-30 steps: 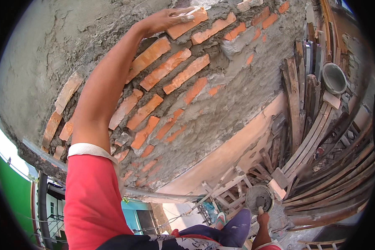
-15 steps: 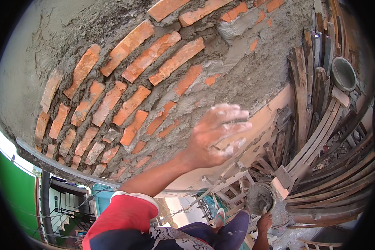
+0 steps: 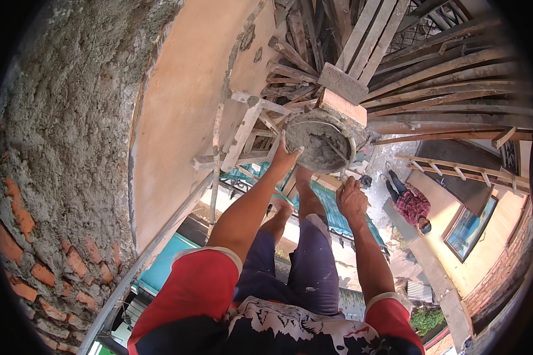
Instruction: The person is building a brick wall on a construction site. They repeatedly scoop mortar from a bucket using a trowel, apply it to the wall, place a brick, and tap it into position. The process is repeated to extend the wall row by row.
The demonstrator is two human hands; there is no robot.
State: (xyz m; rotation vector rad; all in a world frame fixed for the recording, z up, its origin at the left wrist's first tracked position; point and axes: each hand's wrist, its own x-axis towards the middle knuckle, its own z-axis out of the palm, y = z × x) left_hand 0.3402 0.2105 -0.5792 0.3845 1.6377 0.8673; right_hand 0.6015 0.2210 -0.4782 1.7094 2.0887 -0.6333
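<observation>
Mortar bucket (image 3: 352,151): sits mid-scene, just beyond both hands, round mouth facing up into view. Holds grey mortar (image 3: 311,142), wet-looking and uneven on top.

Left hand (image 3: 286,157): at the left near edge of the bucket. Grip closed on the rim, thumb over the edge, pale smears on the fingertips.

Right hand (image 3: 352,198): at the right near side of the bucket. Grip closed around the handle of a trowel (image 3: 343,174). Cannot make out the blade clearly against the mortar.

Forearms bare, out of red sleeves (image 3: 198,278) with pale cuffs. Dark shorts (image 3: 317,260) and bare legs between the arms.

Far side of bucket: orange-faced block (image 3: 342,106) right by the rim, grey block (image 3: 342,83) just past that, near the ends of pale planks (image 3: 376,41).

Left of bucket: wooden frame (image 3: 240,136), with a heap of short timber (image 3: 293,65) farther off. Right of bucket: long timbers (image 3: 456,89) fanned out to the right, wooden ladder (image 3: 474,174) on the near side of those.

Far left: rough mortared wall (image 3: 83,100), orange bricks (image 3: 18,204) showing through toward the near end. Smooth peach strip (image 3: 183,106) between that and the frame.

Right, well apart from the bucket: another person (image 3: 413,204) in a red checked shirt, near a window (image 3: 471,228) in a pale wall.
</observation>
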